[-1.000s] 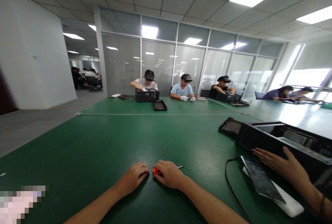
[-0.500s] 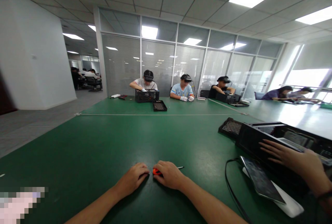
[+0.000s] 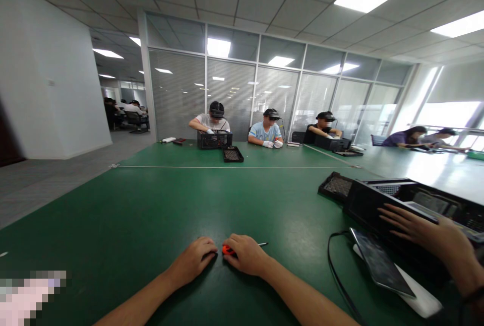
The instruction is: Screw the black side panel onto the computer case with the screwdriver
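We can read no text, brand, number or sign: any print on the screwdriver (image 3: 227,250) towards the tabletop's (image 3: 170,200) near edge, or on the blue shirt (image 3: 260,130) at its far edge, is hidden or too small.

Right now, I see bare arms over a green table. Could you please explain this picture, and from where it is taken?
No machine here: a head-worn camera looks forward and down. The wearer's bare right hand holds an orange tool with a thin shaft; the bare left hand rests nearby on the green table, its grip unclear. To the right, a flat device lies on a white object, near an open black case with a co-worker's hand over its side.
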`<act>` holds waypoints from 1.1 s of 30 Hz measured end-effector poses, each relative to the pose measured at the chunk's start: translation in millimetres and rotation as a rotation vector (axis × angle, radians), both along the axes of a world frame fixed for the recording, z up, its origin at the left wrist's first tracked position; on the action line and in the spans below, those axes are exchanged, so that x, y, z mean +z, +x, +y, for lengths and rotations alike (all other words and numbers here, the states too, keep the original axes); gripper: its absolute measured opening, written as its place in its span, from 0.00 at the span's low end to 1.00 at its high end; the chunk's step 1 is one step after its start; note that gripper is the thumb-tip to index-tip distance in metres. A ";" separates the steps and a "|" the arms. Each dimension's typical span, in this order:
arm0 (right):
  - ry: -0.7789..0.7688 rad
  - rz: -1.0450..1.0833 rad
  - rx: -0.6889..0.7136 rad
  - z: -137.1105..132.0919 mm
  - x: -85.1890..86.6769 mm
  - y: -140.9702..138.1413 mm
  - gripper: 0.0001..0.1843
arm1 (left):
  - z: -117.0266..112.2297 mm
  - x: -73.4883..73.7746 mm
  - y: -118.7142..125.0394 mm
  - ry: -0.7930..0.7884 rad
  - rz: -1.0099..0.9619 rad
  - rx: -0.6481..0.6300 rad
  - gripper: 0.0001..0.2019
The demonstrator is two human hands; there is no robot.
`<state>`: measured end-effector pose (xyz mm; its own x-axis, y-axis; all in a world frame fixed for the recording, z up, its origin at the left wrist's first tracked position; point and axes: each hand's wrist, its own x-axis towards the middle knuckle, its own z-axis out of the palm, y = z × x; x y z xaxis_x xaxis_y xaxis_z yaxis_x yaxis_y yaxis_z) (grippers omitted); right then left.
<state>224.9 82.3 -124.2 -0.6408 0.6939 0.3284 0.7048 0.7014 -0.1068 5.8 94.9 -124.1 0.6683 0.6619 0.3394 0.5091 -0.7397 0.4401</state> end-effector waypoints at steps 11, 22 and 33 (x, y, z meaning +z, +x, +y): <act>0.009 -0.005 0.004 2.5 -2.5 0.8 0.14 | 1.3 -1.6 -0.4 0.012 -0.007 -0.007 0.10; 0.018 0.001 0.007 3.6 -4.1 0.6 0.13 | 1.9 -3.0 -0.9 0.005 -0.003 0.006 0.11; 0.042 -0.006 0.008 3.9 -4.3 1.1 0.13 | -1.2 1.5 0.1 -0.053 -0.007 0.055 0.15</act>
<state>226.0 86.2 -128.5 -0.6483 0.6743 0.3536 0.6995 0.7109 -0.0730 5.9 93.6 -122.5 0.6285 0.7143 0.3078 0.5448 -0.6867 0.4813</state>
